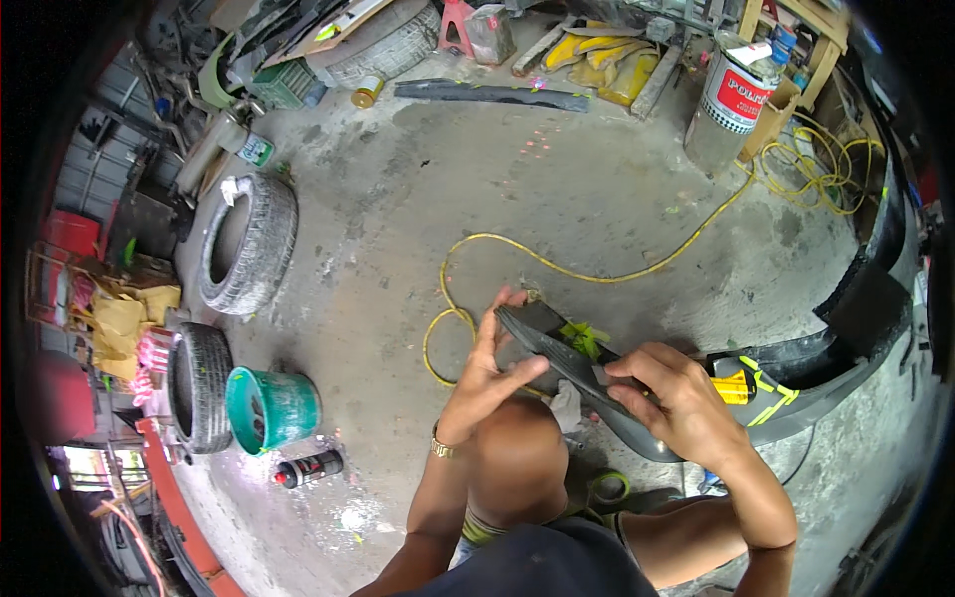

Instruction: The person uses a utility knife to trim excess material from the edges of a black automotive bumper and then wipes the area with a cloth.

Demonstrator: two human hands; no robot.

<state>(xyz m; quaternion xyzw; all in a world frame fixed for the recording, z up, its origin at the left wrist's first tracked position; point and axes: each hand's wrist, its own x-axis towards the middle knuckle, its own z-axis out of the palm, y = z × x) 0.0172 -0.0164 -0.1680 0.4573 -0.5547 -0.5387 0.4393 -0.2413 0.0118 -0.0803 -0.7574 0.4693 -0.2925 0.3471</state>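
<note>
A long black curved plastic panel, which looks like a car bumper (552,360), stretches from in front of my knees toward the right side. My left hand (484,373) grips its near left end, thumb on the close face and fingers behind. Against the panel's edge my right hand (674,398) is closed in a pinch; a small greyish bit shows at the fingertips, too small to name. Strips of yellow-green tape (764,396) cling to the panel right of that hand, beside a yellow object (733,387). Crumpled green tape (583,341) sits behind the held end.
A yellow hose (557,267) winds over the concrete floor (378,229). At left are tyres (261,244), a green bucket (298,403) and a dark bottle (310,468). A large can (712,129) stands at the far right. A tape roll (609,488) lies by my legs.
</note>
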